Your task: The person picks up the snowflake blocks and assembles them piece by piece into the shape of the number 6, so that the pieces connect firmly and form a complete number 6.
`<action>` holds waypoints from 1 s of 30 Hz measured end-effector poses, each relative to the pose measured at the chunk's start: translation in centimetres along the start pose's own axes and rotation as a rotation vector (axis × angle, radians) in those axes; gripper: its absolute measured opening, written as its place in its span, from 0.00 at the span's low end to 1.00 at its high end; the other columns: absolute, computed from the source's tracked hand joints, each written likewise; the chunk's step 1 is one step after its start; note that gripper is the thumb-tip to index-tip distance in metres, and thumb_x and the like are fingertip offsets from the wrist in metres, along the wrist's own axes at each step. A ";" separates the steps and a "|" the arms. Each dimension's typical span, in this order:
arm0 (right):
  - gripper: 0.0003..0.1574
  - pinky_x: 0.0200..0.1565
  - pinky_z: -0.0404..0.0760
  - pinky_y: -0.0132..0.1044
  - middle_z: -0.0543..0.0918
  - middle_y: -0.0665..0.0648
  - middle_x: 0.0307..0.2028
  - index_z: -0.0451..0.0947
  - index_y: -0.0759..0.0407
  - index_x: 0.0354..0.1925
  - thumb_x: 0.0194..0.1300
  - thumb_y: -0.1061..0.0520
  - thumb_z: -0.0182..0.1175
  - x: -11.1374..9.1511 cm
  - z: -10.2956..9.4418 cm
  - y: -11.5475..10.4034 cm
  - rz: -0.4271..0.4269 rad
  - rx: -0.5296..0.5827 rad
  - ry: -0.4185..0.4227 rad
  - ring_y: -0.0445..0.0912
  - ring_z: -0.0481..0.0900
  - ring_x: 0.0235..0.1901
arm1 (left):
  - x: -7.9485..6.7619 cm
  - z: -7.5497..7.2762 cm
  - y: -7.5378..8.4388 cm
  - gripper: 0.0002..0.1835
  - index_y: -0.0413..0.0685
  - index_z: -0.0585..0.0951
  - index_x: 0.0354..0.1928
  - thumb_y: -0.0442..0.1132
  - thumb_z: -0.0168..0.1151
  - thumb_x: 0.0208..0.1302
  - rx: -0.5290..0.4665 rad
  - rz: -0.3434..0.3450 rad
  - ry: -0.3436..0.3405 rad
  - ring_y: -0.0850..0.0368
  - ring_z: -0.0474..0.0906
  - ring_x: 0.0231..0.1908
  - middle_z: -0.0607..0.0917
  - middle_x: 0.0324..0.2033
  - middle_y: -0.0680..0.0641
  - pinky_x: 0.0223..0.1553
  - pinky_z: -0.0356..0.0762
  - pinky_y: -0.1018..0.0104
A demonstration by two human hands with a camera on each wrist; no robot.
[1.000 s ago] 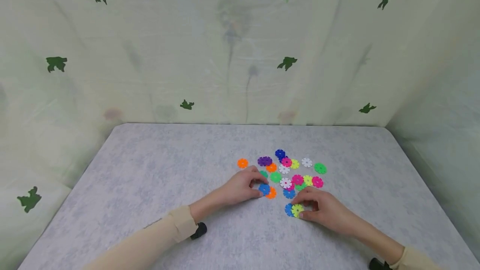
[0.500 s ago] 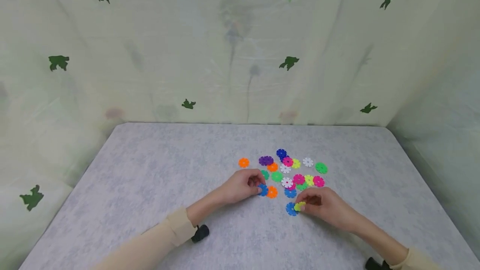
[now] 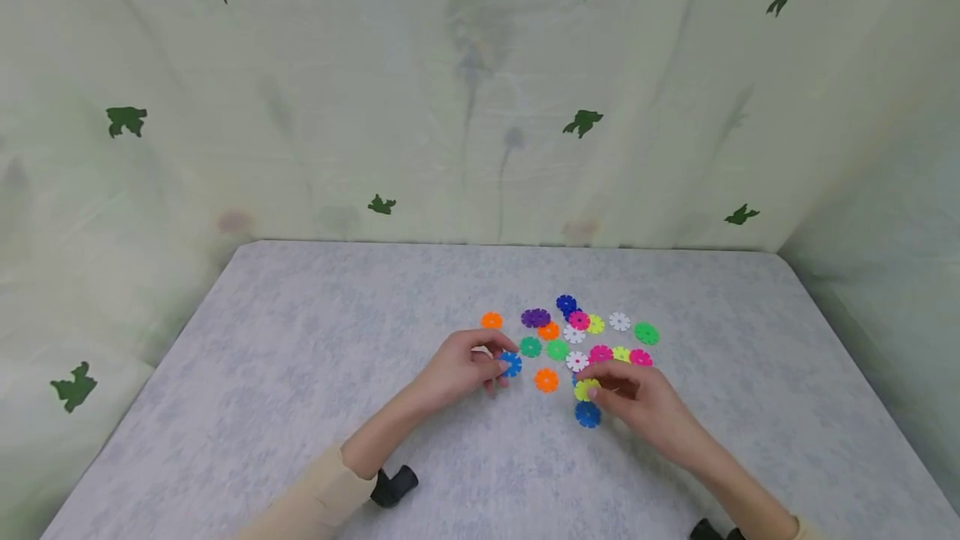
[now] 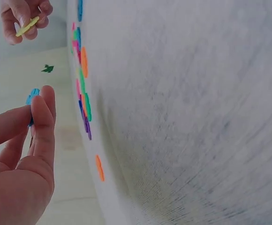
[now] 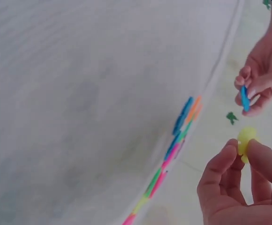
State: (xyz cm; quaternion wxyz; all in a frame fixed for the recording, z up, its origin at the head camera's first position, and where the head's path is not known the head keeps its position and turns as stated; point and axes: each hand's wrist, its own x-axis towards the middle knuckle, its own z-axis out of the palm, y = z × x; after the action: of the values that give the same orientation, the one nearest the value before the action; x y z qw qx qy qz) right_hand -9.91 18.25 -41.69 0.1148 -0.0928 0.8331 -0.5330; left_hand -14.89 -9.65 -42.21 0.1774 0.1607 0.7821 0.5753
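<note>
Between thumb and fingers, my left hand [image 3: 463,369] pinches a blue notched disc [image 3: 512,364], a flat snowflake-shaped plastic piece. My right hand [image 3: 648,402] pinches a yellow notched disc [image 3: 585,390] by its edge. Both wrist views show the held discs raised off the table: the blue disc [image 4: 33,98] in the left wrist view, the yellow disc [image 5: 245,140] in the right one. Just below the yellow disc in the head view lies another blue disc [image 3: 588,415] on the table. An orange disc [image 3: 547,380] lies between the two hands.
Beyond the hands, more notched discs are spread on the grey table [image 3: 337,315], some overlapping: purple discs [image 3: 536,318], a green disc [image 3: 647,333], a white disc [image 3: 619,321] and an orange disc [image 3: 491,320]. A patterned curtain [image 3: 420,90] stands behind the table's far edge.
The left hand has lifted its blue disc and drawn it left, away from the orange disc. The right hand has picked the yellow disc up off the blue one and moved slightly away from me.
</note>
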 end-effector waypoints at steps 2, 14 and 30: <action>0.14 0.41 0.82 0.37 0.84 0.53 0.44 0.83 0.57 0.50 0.66 0.58 0.65 -0.2 0.2 -0.4 -0.018 0.029 0.020 0.51 0.81 0.41 | -0.4 -0.1 0.1 0.10 0.40 0.82 0.48 0.29 0.59 0.66 -0.028 -0.011 0.014 0.41 0.82 0.29 0.80 0.35 0.43 0.34 0.82 0.53; 0.16 0.43 0.83 0.36 0.82 0.52 0.44 0.83 0.51 0.50 0.65 0.64 0.64 -0.5 2.7 -3.1 -0.050 0.117 0.199 0.51 0.80 0.42 | -2.9 0.3 1.9 0.13 0.38 0.80 0.51 0.31 0.63 0.66 -0.189 -0.006 0.099 0.39 0.85 0.37 0.82 0.36 0.39 0.32 0.83 0.57; 0.15 0.44 0.83 0.38 0.83 0.48 0.41 0.83 0.43 0.47 0.64 0.60 0.67 -1.3 4.7 -4.3 -0.091 0.126 0.274 0.48 0.83 0.39 | -4.6 2.0 3.6 0.14 0.40 0.81 0.51 0.36 0.65 0.65 -0.344 -0.086 0.129 0.47 0.87 0.37 0.88 0.36 0.41 0.33 0.84 0.57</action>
State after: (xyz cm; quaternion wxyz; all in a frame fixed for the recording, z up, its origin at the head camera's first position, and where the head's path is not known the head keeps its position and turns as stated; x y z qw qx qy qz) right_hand -7.19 12.79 -39.59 -0.0189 -0.0495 0.8007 -0.5967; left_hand -9.75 -9.08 -38.90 0.1760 0.0571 0.6880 0.7017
